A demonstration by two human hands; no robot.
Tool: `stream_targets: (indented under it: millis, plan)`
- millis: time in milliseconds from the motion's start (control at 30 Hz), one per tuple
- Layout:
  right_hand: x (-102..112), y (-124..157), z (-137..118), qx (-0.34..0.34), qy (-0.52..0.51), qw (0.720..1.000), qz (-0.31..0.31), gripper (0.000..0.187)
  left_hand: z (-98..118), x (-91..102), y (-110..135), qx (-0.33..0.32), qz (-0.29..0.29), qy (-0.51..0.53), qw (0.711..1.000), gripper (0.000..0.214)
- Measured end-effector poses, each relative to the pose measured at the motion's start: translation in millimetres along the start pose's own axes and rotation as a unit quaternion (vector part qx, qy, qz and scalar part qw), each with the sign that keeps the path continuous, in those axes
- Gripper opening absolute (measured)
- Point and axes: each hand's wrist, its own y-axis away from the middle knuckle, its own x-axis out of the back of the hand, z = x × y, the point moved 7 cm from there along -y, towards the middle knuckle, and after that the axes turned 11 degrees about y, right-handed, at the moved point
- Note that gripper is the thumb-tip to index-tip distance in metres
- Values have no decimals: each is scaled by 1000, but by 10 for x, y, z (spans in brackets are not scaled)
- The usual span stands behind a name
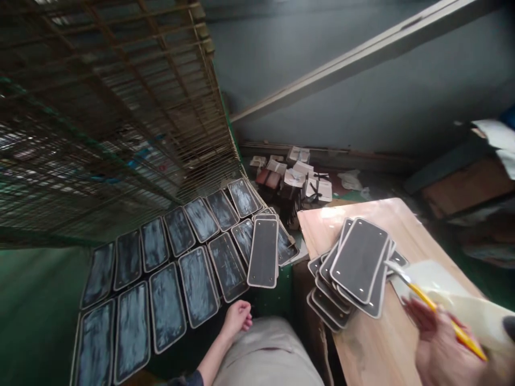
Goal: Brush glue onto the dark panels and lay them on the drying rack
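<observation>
My right hand (444,343), smeared by motion at the lower right, grips a paintbrush (426,297) by its yellow handle. The pale brush head points at a stack of dark rectangular plates (360,260) with rounded corners and light rims. Beside this hand is a whitish translucent container (470,316), partly hidden and blurred. My left hand (239,316) hovers by my lap with its fingers curled in, and nothing shows in them. In front of it, rows of similar plates (197,284) lie coated with streaky whitish smears. A cleaner-looking plate (263,251) rests on top of others at the row's right end.
The stack stands on a wooden board (374,348) at my right. A wire rack (173,102) rises at the left, above the rows. Bundled packs (295,174) sit on the floor by the grey wall (341,102). Cardboard boxes (470,185) stand far right.
</observation>
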Motion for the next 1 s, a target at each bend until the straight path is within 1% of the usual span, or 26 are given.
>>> stream_targets:
  millis: [33, 67, 100, 133, 200, 267, 333, 400, 467, 533, 600, 700, 867, 933, 1000]
  plan:
    - [-287, 145, -141, 13, -15, 999, -47, 29, 33, -49, -77, 16, 0, 30, 999, 45]
    - [-581, 299, -232, 14, -4, 995, -97, 33, 63, -89, -155, 32, 1, 60, 998, 46]
    - [-889, 464, -277, 11, 15, 987, -160, 36, 91, -116, -233, 47, 5, 87, 995, 46]
    - [-1190, 635, -283, 7, 38, 974, -224, 38, 114, -133, -311, 59, 9, 110, 992, 45]
    - [-1745, 962, -225, 23, 79, 937, -339, 38, 141, -138, -458, 81, 20, 147, 986, 40]
    - [-2230, 1227, -128, 73, 116, 896, -423, 34, 145, -127, -586, 95, 24, 175, 980, 36]
    - [-2650, 1389, -31, 150, 167, 857, -464, 29, 140, -122, -692, 101, 15, 196, 975, 34]
    - [-3013, 1447, 43, 230, 213, 824, -471, 26, 135, -114, -777, 100, 6, 209, 973, 34]
    - [-3322, 1431, 95, 290, 245, 798, -469, 25, 134, -98, -841, 93, 2, 220, 971, 37]
    - [-3580, 1383, 137, 331, 270, 771, -472, 26, 136, -78, -884, 85, 1, 228, 970, 41]
    - [-3778, 1324, 162, 368, 292, 746, -472, 27, 143, -62, -905, 78, -3, 231, 970, 45]
    - [-3983, 1239, 171, 405, 304, 728, -462, 28, 164, -51, -907, 63, -9, 243, 968, 49]
    - [-4195, 1185, 194, 429, 316, 702, -473, 27, 160, -50, -899, 54, -2, 255, 965, 51]
    - [-4220, 1189, 211, 435, 333, 688, -476, 27, 148, -54, -904, 58, 1, 255, 965, 51]
    - [-4187, 1223, 248, 435, 353, 671, -486, 26, 137, -54, -913, 61, 3, 256, 965, 51]
